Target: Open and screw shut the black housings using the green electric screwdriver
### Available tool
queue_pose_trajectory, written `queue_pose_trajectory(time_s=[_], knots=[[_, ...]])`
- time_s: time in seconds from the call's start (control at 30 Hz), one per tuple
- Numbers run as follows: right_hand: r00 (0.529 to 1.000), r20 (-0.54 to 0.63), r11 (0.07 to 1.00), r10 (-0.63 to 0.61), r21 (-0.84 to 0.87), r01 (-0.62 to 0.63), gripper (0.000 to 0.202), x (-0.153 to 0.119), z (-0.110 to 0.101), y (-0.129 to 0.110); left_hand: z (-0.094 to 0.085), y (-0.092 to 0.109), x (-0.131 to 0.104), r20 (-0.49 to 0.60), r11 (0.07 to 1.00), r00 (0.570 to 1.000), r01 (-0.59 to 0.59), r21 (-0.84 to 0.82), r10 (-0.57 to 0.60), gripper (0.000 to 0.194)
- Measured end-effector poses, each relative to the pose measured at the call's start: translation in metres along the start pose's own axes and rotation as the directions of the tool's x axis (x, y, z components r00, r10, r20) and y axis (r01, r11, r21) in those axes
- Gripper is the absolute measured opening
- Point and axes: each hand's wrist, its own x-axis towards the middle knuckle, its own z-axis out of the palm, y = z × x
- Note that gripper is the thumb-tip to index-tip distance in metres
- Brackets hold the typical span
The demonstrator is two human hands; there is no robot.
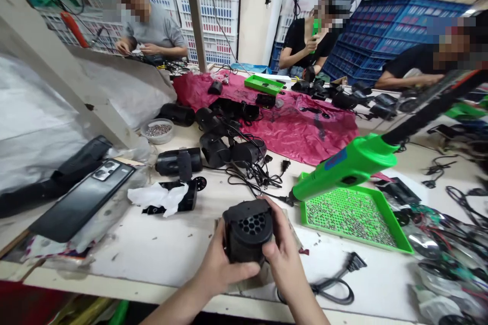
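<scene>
A black cylindrical housing [249,236] with a honeycomb grille on its end is held above the front of the white table. My left hand [224,264] wraps its left and lower side, thumb along the bottom. Around its right side curls my right hand [281,244], with the thumb pressed on the front edge. Right of the hands, a green electric screwdriver [343,167] hangs with its tip low, over a green tray [396,236] of small screws. A black cable with a plug [337,284] lies near the right forearm.
Black housings [179,162] and tangled cords lie behind the hands. A phone [84,198] and a screw bowl [157,131] are at left. Pink plastic sheeting [301,132] covers the table's middle. Wires and bagged parts [438,284] crowd the right. Several people sit across.
</scene>
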Motion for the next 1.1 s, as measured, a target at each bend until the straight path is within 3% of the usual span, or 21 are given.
queue_pose_trajectory(time_s=[0.13, 0.27, 0.5, 0.63, 0.7, 0.8, 0.97, 1.1], knots=[[0.997, -0.063, 0.993, -0.039, 0.107, 0.045, 0.070, 0.010, 0.015, -0.013, 0.007, 0.002, -0.005, -0.004, 0.998, 1.000, 0.015, 0.059, -0.015, 0.075], [0.991, -0.113, 0.986, -0.067, 0.145, 0.083, 0.055, 0.008, 0.023, -0.011, 0.009, 0.010, -0.004, 0.006, 0.992, 1.000, -0.031, 0.124, 0.031, 0.078], [0.998, -0.052, 0.999, -0.021, 0.043, 0.023, 0.062, 0.015, 0.010, -0.015, 0.013, 0.014, 0.000, -0.021, 0.985, 1.000, -0.013, 0.170, 0.017, 0.073], [0.994, 0.060, 0.995, 0.095, 0.035, -0.097, 0.083, 0.033, -0.004, -0.028, 0.006, 0.008, 0.001, 0.111, 0.966, 0.994, -0.022, 0.258, -0.006, 0.076], [0.965, 0.164, 0.977, 0.204, 0.027, -0.212, 0.070, 0.045, -0.007, -0.032, 0.001, 0.005, 0.001, 0.173, 0.961, 0.985, -0.028, 0.276, -0.021, 0.080], [0.919, 0.213, 0.940, 0.333, 0.000, -0.340, 0.048, 0.061, -0.006, -0.034, -0.002, 0.003, 0.000, 0.199, 0.956, 0.979, -0.015, 0.292, -0.046, 0.083], [0.893, 0.156, 0.881, 0.422, 0.163, -0.445, 0.076, 0.063, 0.003, -0.024, 0.003, 0.003, -0.003, 0.090, 0.970, 0.993, 0.051, 0.239, -0.074, 0.072], [0.924, 0.050, 0.872, 0.378, 0.317, -0.374, 0.081, 0.038, 0.008, -0.017, 0.009, 0.004, -0.004, 0.038, 0.971, 0.997, 0.052, 0.231, -0.063, 0.072]])
